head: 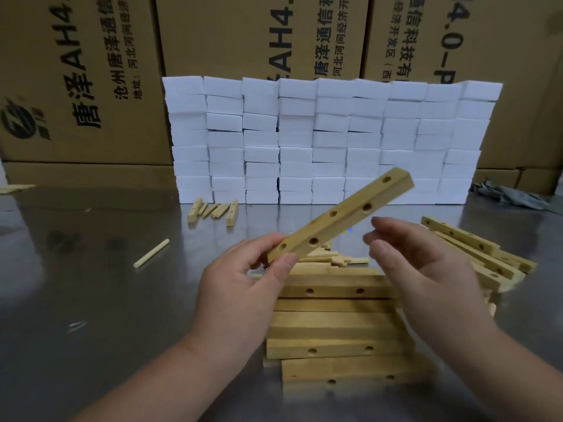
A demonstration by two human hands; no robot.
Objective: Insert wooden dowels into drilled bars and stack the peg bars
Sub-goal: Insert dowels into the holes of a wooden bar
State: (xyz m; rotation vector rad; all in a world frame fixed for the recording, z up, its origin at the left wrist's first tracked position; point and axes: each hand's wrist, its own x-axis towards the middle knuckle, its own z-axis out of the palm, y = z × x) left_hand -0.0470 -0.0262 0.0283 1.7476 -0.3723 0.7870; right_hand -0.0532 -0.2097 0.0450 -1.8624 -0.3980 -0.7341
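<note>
Pinching the near end of a long, pale wooden bar drilled with round holes (341,217) between thumb and fingers, the person's left hand (243,281) is holding it slanted above the work, its far end rising to the right, while the right hand (420,263) is hovering just below the bar's middle with fingers loosely bent and nothing showing in its grasp; whether its blurred fingertips are touching the wood is not clear. Every hole showing on the raised bar is gaping empty, so the pegging of this piece is, by the look of it, not yet begun. Directly beneath the hands a stack of similar light wooden bars (335,318) is sitting on the shiny grey metal tabletop (91,300), their side holes also showing empty and no pegs seen standing out of them; whether any are finished cannot be told. A looser heap of drilled wooden bars (475,248) is waiting at the right, suggesting much of the job is lying ahead. One slim, pale round wooden dowel (151,253) is lying alone well to the left, and a small scatter of short wooden offcuts (213,210) is resting at the foot of a wall of white foam blocks (329,138), backed by brown printed cardboard cartons (91,71)
</note>
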